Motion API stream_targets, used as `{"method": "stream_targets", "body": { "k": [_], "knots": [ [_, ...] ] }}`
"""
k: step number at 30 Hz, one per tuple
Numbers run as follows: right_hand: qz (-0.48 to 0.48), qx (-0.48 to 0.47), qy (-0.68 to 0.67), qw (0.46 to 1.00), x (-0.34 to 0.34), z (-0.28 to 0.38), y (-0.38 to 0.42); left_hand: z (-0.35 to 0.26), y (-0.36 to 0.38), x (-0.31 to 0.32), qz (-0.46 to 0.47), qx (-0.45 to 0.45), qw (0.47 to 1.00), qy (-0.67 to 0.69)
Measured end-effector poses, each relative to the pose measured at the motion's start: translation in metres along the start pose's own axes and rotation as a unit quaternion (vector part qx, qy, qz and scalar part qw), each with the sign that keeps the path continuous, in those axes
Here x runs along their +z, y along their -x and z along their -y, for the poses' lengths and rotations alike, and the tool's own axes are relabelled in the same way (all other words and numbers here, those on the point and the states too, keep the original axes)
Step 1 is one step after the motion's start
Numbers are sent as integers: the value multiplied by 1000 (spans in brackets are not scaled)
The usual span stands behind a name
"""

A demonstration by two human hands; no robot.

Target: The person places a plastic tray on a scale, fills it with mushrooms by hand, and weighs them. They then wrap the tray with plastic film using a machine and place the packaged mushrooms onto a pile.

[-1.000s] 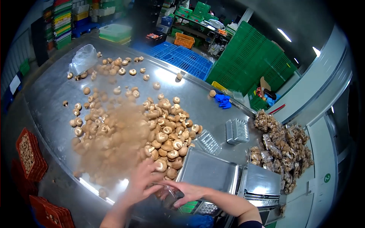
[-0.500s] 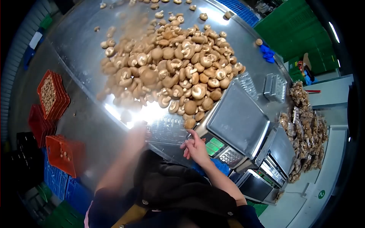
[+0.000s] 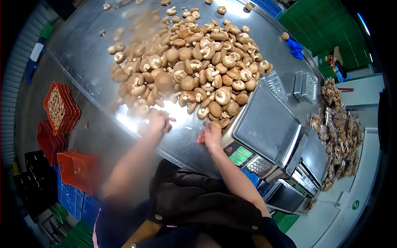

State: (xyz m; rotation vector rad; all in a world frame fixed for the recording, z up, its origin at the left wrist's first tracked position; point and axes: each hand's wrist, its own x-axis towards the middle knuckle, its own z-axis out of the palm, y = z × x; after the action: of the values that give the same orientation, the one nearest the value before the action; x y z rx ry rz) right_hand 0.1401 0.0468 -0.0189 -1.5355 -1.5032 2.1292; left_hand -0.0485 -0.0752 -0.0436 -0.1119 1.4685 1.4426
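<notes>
A big heap of brown mushrooms (image 3: 194, 62) covers the steel table (image 3: 82, 53). My left hand (image 3: 159, 120) is at the heap's near edge, blurred by motion, beside the closest mushrooms. To its right, my right hand (image 3: 212, 135) is curled by the near end of the heap, just left of the scale's front, with what looks like one mushroom (image 3: 215, 125) at its fingertips. The scale's steel pan (image 3: 269, 122) sits right of it and is bare.
A second scale (image 3: 314, 155) stands to the right of the first. Clear plastic trays (image 3: 306, 87) are stacked behind it, and bagged mushrooms (image 3: 339, 124) are piled at far right. Red crates (image 3: 62, 107) sit on the floor at left. Blue gloves (image 3: 295, 47) lie at the table's far edge.
Both hands moved forward from the table's near edge to the heap. The clear tray that lay between them half a second ago is no longer visible.
</notes>
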Motion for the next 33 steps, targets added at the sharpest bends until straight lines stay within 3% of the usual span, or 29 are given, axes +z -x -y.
{"method": "stream_targets", "body": {
  "k": [4, 8, 10, 13, 14, 15, 17, 19, 22, 24, 29, 32, 33],
  "knots": [
    [-59, -18, -65, 996, 17, 6, -58, -35, -30, 41, -90, 85, 992, 11],
    [-92, -47, -120, 987, 30, 4, -73, -28, -65, 34, -107, 128, 984, -61],
    [-109, -79, -130, 982, 30, -6, -71, -5, -77, 22, -126, 142, 979, -73],
    [-117, -192, -52, 973, 24, -35, -65, 33, -87, -3, -155, 267, 933, -187],
    [-112, -169, -39, 978, 23, -33, -57, 52, -98, -11, -155, 316, 907, -233],
    [-98, -143, -123, 977, 25, -35, -52, 72, -105, -18, -148, 362, 880, -268],
    [-78, -170, -68, 980, 18, -40, -42, 104, -112, -30, -134, 408, 853, -297],
    [-58, -157, -63, 984, 18, -37, -31, 99, -100, -29, -148, 346, 898, -228],
    [-44, -150, -70, 985, 17, -31, -20, 35, -11, 8, -104, 176, 977, 68],
    [-37, -151, -91, 984, 17, -38, -17, 34, -11, 7, -144, 134, 980, 42],
    [-28, -128, -89, 987, 12, -16, 11, 28, 14, 16, -135, 143, 973, 120],
    [-21, -134, -87, 987, 2, -1, 23, -8, 63, 39, -128, 144, 973, 128],
    [-23, -135, -107, 985, 0, 8, 31, -14, 64, 42, -111, 162, 979, 54]
  ]
}}
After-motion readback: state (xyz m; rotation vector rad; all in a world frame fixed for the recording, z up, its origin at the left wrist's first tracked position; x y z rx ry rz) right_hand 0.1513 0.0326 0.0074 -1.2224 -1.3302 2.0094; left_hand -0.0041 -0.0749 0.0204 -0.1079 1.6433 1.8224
